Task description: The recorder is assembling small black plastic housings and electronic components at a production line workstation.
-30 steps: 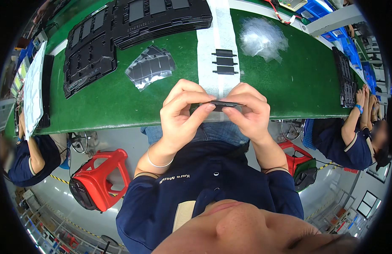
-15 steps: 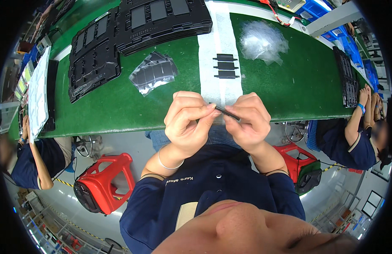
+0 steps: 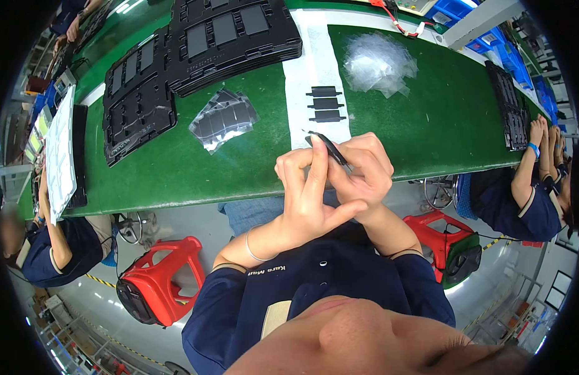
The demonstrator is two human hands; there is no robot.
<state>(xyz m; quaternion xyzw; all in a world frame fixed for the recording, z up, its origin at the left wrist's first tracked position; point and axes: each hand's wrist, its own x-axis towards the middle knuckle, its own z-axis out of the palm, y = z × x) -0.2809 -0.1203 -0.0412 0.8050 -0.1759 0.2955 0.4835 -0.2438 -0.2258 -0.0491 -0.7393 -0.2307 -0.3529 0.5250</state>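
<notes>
Fingerwork is seemingly occupying both hands: the right hand [image 3: 367, 170] is pinching a slim black piece [image 3: 331, 149], tilted; the left hand [image 3: 308, 194], thumb spread wide, is seemingly touching its far end. The next move is probably calling for steady pinching.

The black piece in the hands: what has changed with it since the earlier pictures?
The black piece, nearly level a second ago, now slants steeply, its left end higher in the picture. The left hand has taken its thumb off, a finger staying near the upper end; the right hand still holds it. The three black parts on the white strip stayed in place.
</notes>
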